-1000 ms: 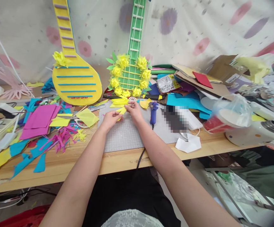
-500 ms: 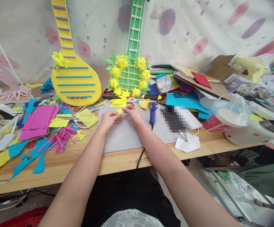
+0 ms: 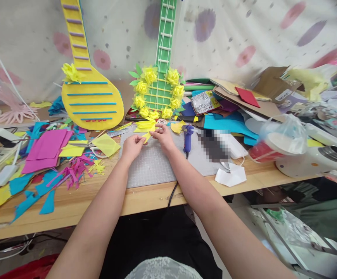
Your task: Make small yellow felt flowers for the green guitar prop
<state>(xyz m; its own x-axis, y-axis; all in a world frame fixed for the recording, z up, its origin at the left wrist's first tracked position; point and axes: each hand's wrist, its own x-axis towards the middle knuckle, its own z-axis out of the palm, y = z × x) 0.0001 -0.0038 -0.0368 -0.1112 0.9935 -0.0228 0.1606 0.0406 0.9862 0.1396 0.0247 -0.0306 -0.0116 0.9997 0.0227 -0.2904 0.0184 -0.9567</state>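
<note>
- Where the two hands meet over the far part of the grey gridded cutting mat [image 3: 151, 166], a small yellow paper piece [image 3: 147, 136] is pinched between them, just above the mat.
- The left hand [image 3: 132, 146] is curled, thumb and fingers closed on the near-left end of the yellow paper piece, forearm reaching in from the near left.
- The right hand [image 3: 164, 138] is bent at the wrist, its fingertips closed on the far-right end of the same piece, forearm coming in from the near right.
- Just beyond the hands lie loose yellow paper strips [image 3: 145, 125] at the mat's far edge.
- Right of the right hand, a purple glue gun [image 3: 188, 138] rests on the mat, its cord running off the near table edge.
- Left of the left hand lie a yellow paper square [image 3: 107, 144] and scissors [image 3: 84, 145], then magenta felt sheets [image 3: 47, 149] and scattered blue and pink scraps.
- Against the far wall lean a green felt guitar ringed with yellow paper flowers [image 3: 159, 93] and a yellow felt guitar with blue stripes [image 3: 91, 102].
- Far right, a heap of cardboard and coloured sheets [image 3: 238, 104] crowds the wooden table [image 3: 98, 201].
</note>
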